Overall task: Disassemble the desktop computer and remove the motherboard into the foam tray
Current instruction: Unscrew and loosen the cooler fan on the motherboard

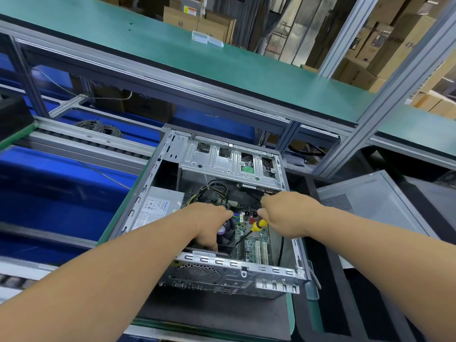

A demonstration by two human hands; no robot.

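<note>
The desktop case [148, 183] lies open on its side on the green bench. Inside it, the green motherboard [249, 239] shows between my hands. Beside it are the grey power supply [158, 206] on the left and the metal drive cage [222, 161] at the far end. My left hand [209, 223] rests on the black CPU cooler fan [227, 234], fingers pointing right toward the board's connectors. My right hand [286, 215] holds a yellow-and-black screwdriver [257, 225], with its shaft slanting down-left over the board. The fingertips of that hand reach among black cables [217, 187] near the drive cage.
The removed grey side panel [370, 206] lies to the right on black foam [345, 292]. Another black foam block [12, 112] sits at the far left. Blue bins and a roller conveyor [81, 141] run along the left. A green shelf [222, 60] overhangs the bench.
</note>
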